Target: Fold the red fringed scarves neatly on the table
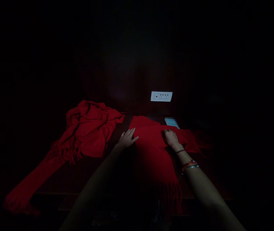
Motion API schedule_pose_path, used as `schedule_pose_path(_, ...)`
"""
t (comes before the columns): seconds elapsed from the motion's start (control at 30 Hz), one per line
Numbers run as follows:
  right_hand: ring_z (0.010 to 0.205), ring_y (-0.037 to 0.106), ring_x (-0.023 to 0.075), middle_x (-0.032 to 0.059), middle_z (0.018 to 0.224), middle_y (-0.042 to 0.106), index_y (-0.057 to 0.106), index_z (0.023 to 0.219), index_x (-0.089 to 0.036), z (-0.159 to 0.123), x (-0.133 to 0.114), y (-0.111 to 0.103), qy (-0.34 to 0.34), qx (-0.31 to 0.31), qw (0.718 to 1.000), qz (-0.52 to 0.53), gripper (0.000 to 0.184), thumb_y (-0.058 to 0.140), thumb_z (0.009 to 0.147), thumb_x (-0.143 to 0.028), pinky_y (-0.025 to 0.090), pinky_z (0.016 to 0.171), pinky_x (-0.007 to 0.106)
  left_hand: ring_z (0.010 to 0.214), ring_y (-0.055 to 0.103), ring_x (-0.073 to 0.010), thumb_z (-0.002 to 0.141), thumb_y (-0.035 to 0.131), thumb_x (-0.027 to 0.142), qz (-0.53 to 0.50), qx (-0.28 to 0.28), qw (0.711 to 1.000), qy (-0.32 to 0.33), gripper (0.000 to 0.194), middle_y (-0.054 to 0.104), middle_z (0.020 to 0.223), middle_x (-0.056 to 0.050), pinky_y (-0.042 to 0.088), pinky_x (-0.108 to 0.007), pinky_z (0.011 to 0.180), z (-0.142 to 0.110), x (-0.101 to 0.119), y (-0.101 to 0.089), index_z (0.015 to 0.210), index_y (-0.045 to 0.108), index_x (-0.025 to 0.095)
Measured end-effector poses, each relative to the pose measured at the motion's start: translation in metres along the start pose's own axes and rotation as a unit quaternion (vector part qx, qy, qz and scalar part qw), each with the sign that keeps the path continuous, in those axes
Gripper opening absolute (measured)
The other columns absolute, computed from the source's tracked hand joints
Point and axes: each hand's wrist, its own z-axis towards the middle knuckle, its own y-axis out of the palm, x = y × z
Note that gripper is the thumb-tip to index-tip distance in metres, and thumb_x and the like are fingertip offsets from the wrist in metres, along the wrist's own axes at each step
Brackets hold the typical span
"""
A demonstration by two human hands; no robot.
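Note:
A red fringed scarf (151, 136) lies on the dark table, with one band running across another length that hangs over the front edge. My left hand (127, 138) rests at the left side of this scarf, its fingers spread and touching the cloth. On the band's right part, my right hand (172, 138) has its fingers curled in against the fabric, which it seems to grip; the fingertips are partly hidden. Fringe (172, 195) dangles at the front, and the scarf's right end fades into shadow.
A crumpled heap of red fringed cloth (91, 128) lies to the left, and a red strip (35, 183) trails from it over the front edge. Behind the scarf is a pale card-like item (172, 122). A white socket plate (161, 96) is on the wall. The surroundings are very dark.

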Motion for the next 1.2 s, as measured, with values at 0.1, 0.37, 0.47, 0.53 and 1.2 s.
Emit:
schedule_pose_path(0.1, 0.094, 0.047, 0.022, 0.0159, 0.1, 0.049, 0.044, 0.108, -0.011, -0.002, 0.008, -0.012, 0.028, 0.072, 0.997, -0.007, 0.03, 0.031, 0.081, -0.011, 0.034, 0.076, 0.03, 0.123, 0.018, -0.0197, 0.079, 0.018, 0.058, 0.0, 0.002, 1.0, -0.003, 0.066, 0.021, 0.135, -0.005, 0.018, -0.04, 0.097, -0.001, 0.0, 0.002, 0.131, 0.013, 0.017)
schedule_pose_path(0.37, 0.097, 0.044, 0.022, 0.0149, 0.104, 0.048, 0.045, 0.11, -0.015, -0.005, 0.004, -0.001, 0.001, -0.013, 1.0, -0.012, 0.032, 0.027, 0.084, -0.015, 0.033, 0.077, 0.035, 0.123, 0.017, -0.0221, 0.079, 0.021, 0.058, 0.008, -0.001, 1.0, 0.0, 0.063, 0.023, 0.135, -0.008, 0.019, -0.042, 0.096, -0.002, -0.001, 0.002, 0.13, 0.021, 0.019)
schedule_pose_path(0.47, 0.099, 0.043, 0.0211, 0.0142, 0.108, 0.046, 0.042, 0.114, -0.017, -0.004, 0.0, 0.004, 0.007, -0.009, 1.0, 0.012, 0.033, 0.025, 0.086, -0.023, 0.033, 0.077, 0.033, 0.124, 0.013, -0.0229, 0.081, 0.024, 0.053, 0.025, 0.031, 0.999, 0.026, 0.057, 0.02, 0.135, -0.009, 0.018, -0.043, 0.096, -0.004, 0.005, -0.001, 0.128, 0.025, 0.021)
schedule_pose_path(0.53, 0.1, 0.043, 0.0209, 0.0143, 0.112, 0.043, 0.038, 0.118, -0.018, -0.004, -0.002, 0.006, 0.013, 0.006, 0.999, 0.038, 0.038, 0.022, 0.087, -0.032, 0.034, 0.078, 0.032, 0.124, 0.011, -0.023, 0.081, 0.026, 0.052, 0.03, 0.04, 0.996, 0.073, 0.055, 0.017, 0.137, -0.008, 0.017, -0.043, 0.097, -0.008, 0.013, -0.001, 0.128, 0.026, 0.023)
schedule_pose_path(1.2, 0.119, 0.024, 0.0298, 0.0243, 0.131, 0.022, 0.024, 0.127, -0.006, 0.017, -0.036, 0.012, 0.08, -0.128, 0.974, 0.171, 0.079, 0.042, 0.07, -0.057, 0.025, 0.09, 0.04, 0.123, 0.012, -0.0308, 0.074, 0.028, 0.063, -0.006, -0.083, 0.992, 0.097, 0.065, 0.014, 0.137, -0.009, 0.012, -0.055, 0.092, -0.02, 0.033, -0.002, 0.13, 0.019, 0.029)
